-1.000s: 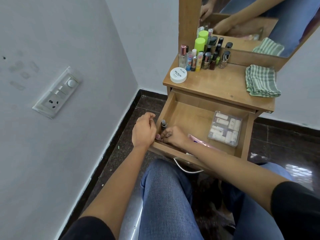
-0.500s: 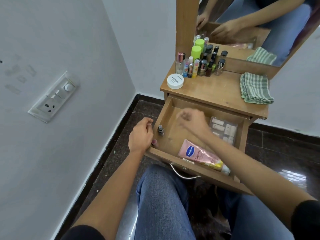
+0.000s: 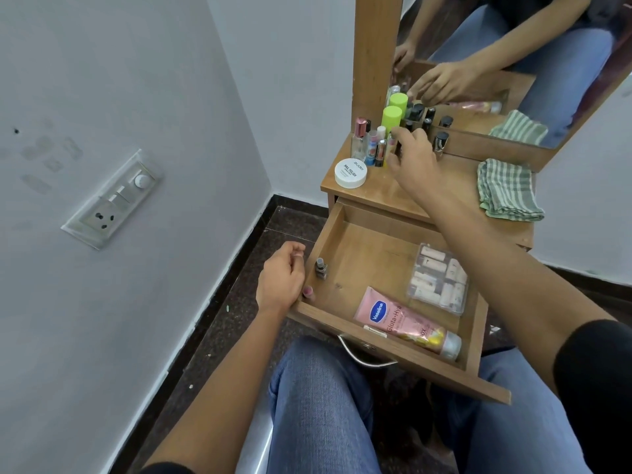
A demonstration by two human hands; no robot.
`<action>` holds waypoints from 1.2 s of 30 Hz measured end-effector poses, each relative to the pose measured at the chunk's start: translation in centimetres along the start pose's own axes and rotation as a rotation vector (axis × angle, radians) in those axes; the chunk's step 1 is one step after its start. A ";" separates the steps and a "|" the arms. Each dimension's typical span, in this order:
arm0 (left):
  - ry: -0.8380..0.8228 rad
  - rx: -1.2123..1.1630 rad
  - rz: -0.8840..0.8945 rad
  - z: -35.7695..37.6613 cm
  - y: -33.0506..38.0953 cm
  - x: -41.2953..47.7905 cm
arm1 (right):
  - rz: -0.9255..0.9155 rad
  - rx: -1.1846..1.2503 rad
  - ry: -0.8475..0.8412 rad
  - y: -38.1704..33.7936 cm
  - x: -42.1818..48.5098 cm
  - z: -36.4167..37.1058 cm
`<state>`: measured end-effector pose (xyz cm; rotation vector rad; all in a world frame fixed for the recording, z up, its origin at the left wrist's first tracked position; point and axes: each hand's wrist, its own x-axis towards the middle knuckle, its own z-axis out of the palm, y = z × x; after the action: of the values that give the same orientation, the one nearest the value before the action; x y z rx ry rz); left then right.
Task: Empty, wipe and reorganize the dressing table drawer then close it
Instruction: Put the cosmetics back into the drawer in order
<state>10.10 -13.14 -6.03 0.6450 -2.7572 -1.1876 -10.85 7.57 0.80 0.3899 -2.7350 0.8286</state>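
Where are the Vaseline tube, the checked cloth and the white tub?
Vaseline tube (image 3: 396, 318), head view, on its pink body.
Checked cloth (image 3: 508, 189), head view, its folded top.
White tub (image 3: 350, 172), head view, on its lid.

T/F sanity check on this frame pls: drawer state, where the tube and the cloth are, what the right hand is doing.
1. The drawer is open. True.
2. The Vaseline tube lies on the tabletop. False: it lies in the drawer.
3. The green checked cloth sits on the tabletop. True.
4. The right hand is inside the drawer. False: it reaches to the bottles on the tabletop.
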 end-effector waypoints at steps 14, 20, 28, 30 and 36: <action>-0.018 -0.069 0.114 -0.5 -0.8 0.3 | -0.025 0.103 0.089 -1.6 -2.4 -2.3; -0.003 0.284 0.154 -0.4 -0.3 0.4 | -0.222 0.347 -0.227 -3.9 -12.4 -2.1; 0.065 0.394 0.149 -0.4 -1.5 0.3 | -0.296 0.302 -0.795 -3.2 -18.4 4.9; 0.002 0.213 0.076 -0.1 -2.1 0.3 | -0.308 0.308 -0.826 -3.1 -18.6 5.9; -0.030 -0.003 0.012 -0.2 -2.5 0.8 | -0.128 0.452 -0.895 -3.0 -18.2 6.8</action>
<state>10.26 -15.12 -7.77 0.6147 -2.7784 -1.2090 5.99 4.54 -8.92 1.2812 -3.1841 1.5263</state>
